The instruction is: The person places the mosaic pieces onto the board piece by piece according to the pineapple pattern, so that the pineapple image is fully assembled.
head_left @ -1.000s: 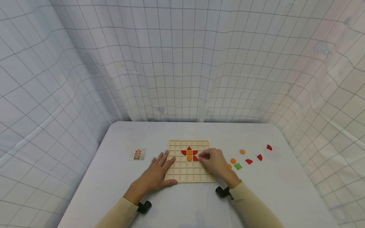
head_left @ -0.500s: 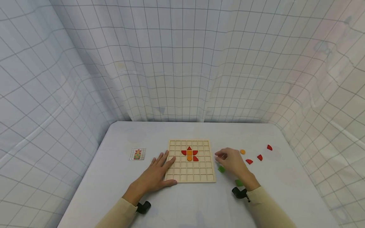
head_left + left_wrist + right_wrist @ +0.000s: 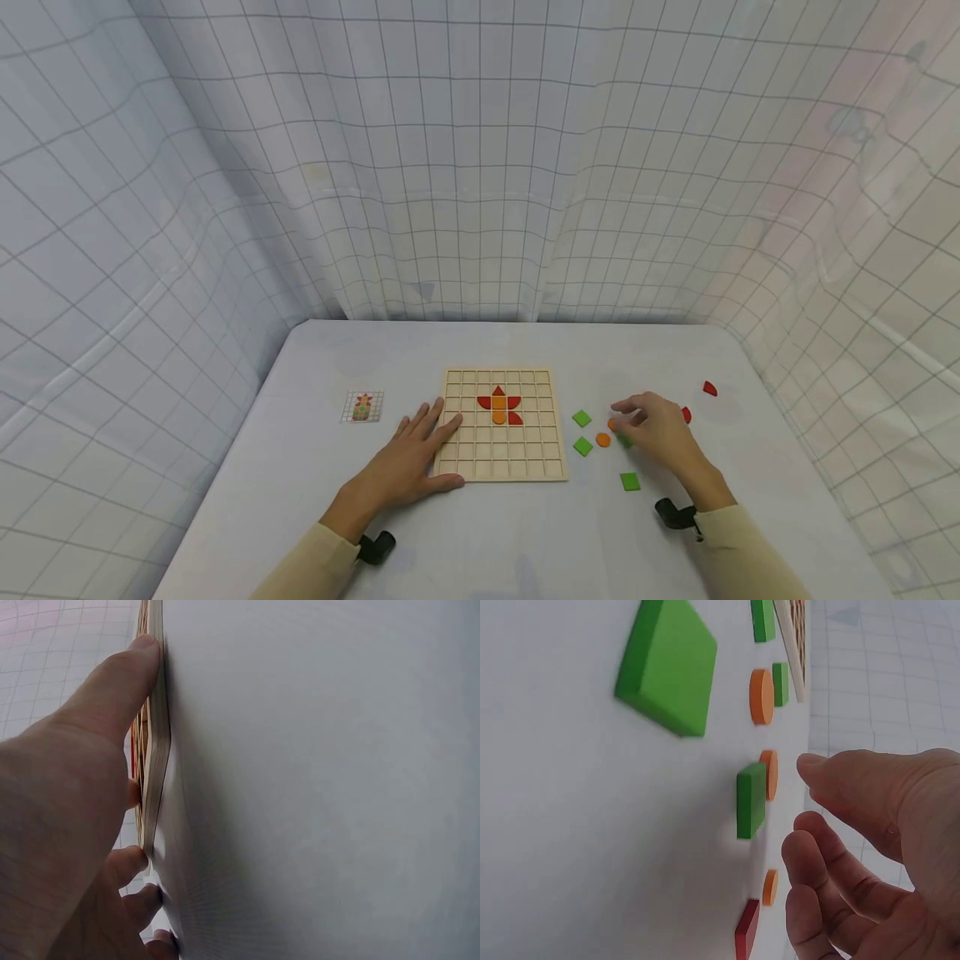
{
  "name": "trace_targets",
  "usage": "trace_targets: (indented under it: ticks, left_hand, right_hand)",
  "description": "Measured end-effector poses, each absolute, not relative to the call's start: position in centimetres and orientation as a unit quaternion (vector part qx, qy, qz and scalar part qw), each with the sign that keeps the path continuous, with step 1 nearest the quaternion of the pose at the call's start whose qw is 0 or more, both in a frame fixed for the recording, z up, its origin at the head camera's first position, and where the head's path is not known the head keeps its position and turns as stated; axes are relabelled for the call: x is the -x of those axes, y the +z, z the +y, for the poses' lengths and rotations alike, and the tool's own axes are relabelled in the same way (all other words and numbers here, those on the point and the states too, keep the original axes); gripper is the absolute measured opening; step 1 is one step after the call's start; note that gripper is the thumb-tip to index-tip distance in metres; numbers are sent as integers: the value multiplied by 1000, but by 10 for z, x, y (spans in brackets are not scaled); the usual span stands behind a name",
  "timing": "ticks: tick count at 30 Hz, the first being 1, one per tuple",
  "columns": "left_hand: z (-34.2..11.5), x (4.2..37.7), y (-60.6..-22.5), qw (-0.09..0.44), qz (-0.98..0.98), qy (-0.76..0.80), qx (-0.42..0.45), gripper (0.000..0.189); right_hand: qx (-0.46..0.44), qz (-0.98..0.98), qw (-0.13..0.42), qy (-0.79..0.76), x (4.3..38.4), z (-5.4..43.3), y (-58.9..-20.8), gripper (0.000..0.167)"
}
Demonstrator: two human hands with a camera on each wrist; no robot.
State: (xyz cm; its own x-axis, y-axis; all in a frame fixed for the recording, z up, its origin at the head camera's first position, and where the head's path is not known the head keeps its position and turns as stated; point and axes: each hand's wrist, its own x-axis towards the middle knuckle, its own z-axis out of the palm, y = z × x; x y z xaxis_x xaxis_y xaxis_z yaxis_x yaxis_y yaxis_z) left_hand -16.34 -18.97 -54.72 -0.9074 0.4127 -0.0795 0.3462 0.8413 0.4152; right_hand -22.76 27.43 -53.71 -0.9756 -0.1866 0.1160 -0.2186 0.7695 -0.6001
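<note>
A wooden grid board [image 3: 536, 454] lies on the table, holding an orange square [image 3: 498, 402], an orange disc [image 3: 499, 418] and several red pieces near its middle. My left hand [image 3: 408, 462] rests flat along its left edge, fingers spread and thumb at the near corner. Off to the right, my right hand [image 3: 660, 429] hovers over loose pieces with thumb and fingers apart, nothing between them. In the right wrist view its fingertips are close to a green square [image 3: 750, 802] and an orange disc [image 3: 772, 776]. The hand partly covers several pieces in the head view.
Left of the board lies a small pattern card [image 3: 362, 406]. Between the board and my right hand are green squares [image 3: 582, 447] and an orange disc [image 3: 603, 440]. A red quarter-circle [image 3: 709, 388] lies farther right. Grid-patterned white curtains [image 3: 480, 208] surround the table.
My right hand has left the red piece at the board's middle and moved right, over the loose pieces. The green squares beside the board are now uncovered. My left hand stays put.
</note>
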Motion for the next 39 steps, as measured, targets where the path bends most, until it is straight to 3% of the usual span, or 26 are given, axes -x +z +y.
trace_targets:
  ticks: [16,28,39]
  left_hand:
    - [-191,164,-549,81,956,202,-198,102]
    - [-190,163,-549,81,957,200,-196,103]
    - [-190,163,-550,76,956,198,-201,103]
  right_hand:
    - [-94,-953,6,288,226,322,-545,34]
    - [-91,-950,5,297,224,326,-545,18]
    - [-86,-951,8,296,226,325,-547,15]
